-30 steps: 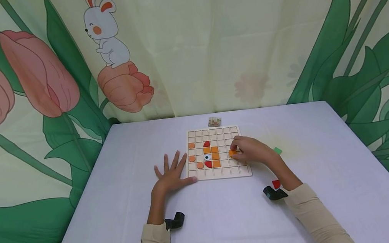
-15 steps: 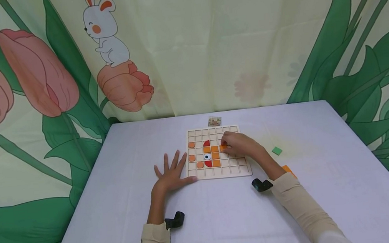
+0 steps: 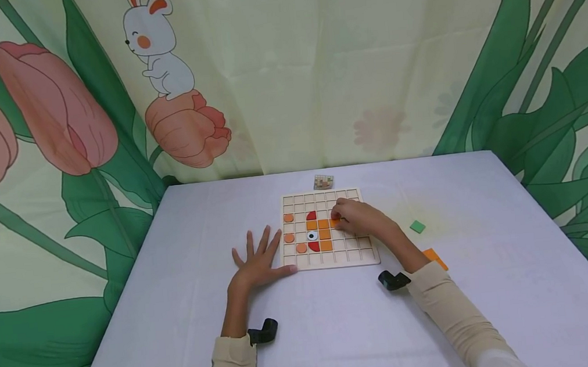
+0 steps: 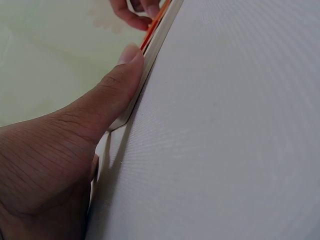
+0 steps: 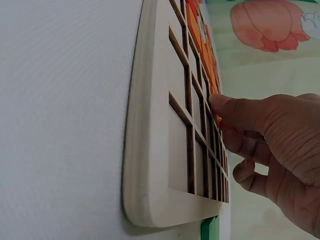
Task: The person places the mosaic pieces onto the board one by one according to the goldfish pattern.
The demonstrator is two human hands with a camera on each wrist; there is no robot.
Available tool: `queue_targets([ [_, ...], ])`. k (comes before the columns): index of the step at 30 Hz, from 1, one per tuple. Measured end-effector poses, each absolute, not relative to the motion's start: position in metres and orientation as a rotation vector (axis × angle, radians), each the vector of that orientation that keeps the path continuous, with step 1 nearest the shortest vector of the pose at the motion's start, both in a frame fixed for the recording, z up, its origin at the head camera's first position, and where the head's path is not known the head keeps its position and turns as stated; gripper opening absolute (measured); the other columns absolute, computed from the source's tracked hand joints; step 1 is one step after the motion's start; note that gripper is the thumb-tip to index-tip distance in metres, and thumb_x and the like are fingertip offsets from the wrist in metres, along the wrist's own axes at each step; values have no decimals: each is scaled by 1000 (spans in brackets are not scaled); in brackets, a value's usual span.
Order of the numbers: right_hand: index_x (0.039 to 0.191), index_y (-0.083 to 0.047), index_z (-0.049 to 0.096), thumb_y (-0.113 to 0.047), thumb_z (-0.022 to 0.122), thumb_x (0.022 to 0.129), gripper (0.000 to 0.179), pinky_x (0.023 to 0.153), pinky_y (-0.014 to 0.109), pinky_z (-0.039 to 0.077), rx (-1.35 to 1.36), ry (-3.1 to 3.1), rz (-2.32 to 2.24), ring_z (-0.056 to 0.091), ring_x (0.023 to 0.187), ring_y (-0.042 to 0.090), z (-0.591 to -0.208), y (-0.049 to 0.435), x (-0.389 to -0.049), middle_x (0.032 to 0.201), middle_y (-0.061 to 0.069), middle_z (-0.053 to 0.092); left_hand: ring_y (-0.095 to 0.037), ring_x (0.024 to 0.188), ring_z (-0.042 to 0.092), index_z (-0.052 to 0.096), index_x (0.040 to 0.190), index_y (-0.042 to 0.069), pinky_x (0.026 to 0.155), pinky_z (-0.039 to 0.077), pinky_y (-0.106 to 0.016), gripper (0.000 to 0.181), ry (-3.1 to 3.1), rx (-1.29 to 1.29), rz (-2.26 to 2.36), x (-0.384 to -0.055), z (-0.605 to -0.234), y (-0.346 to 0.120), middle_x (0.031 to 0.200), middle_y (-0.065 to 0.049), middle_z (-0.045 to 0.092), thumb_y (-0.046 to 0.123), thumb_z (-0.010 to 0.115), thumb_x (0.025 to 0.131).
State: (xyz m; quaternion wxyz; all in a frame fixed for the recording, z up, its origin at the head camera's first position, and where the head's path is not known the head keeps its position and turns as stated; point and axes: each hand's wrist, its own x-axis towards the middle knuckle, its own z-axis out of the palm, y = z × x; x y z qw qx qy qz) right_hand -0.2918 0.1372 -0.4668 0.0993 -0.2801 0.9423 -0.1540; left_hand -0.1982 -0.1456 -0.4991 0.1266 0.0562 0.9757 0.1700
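Observation:
A pale wooden grid board (image 3: 355, 258) lies on the table. In its cells are orange squares (image 3: 325, 234), red quarter-round pieces (image 3: 313, 246), light orange discs (image 3: 302, 248) and a white eye tile (image 3: 312, 236). My right hand (image 3: 364, 219) pinches an orange square tile (image 3: 335, 223) between thumb and fingers, right at the cell beside the other orange squares. In the right wrist view the thumb and fingers of my right hand (image 5: 280, 135) meet at the grid. My left hand (image 3: 256, 268) spreads flat at the board's left side, its thumb on the near left corner.
A green square piece (image 3: 417, 227) lies right of the board, with an orange piece (image 3: 435, 258) by the right sleeve. Behind the board sits a small patterned card (image 3: 323, 181). A printed curtain (image 3: 286, 91) hangs at the table's far edge.
My right hand has carried the orange tile leftward across the board to the other orange squares. The orange piece by the sleeve is uncovered, while a red piece is now hidden. My left hand stays put.

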Motion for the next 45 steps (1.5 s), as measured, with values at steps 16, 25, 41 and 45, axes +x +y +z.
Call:
queue_targets([
  [16,111,-9,71,-19,70,90,23,76,29,54,-839,2829,-510,57,84,16,-453,160,-266,105,6,66,-41,149,-20,14,158,31,106,-10,-77,102,2821,154,527,-193,-500,-146,167,-2,-3,71,63,78],
  [25,104,-7,72,-16,74,87,20,68,24,49,-830,2858,-544,55,77,12,-450,195,-249,91,1,64,-41,148,-21,13,158,32,105,-10,-77,102,2815,151,529,-193,-501,-147,167,-1,-4,72,62,78],
  [41,103,-8,68,-26,78,83,28,71,28,52,-626,2842,-535,56,80,12,-457,266,-207,89,-2,63,-40,148,-23,11,158,31,105,-12,-77,102,2807,185,545,-196,-495,-148,166,-1,-6,72,62,79],
  [45,101,-9,67,-29,80,80,31,73,31,55,-580,2850,-519,57,82,14,-460,276,-201,90,0,63,-40,148,-22,11,158,31,105,-12,-77,102,2812,191,539,-197,-495,-148,166,-1,-6,71,61,79],
])
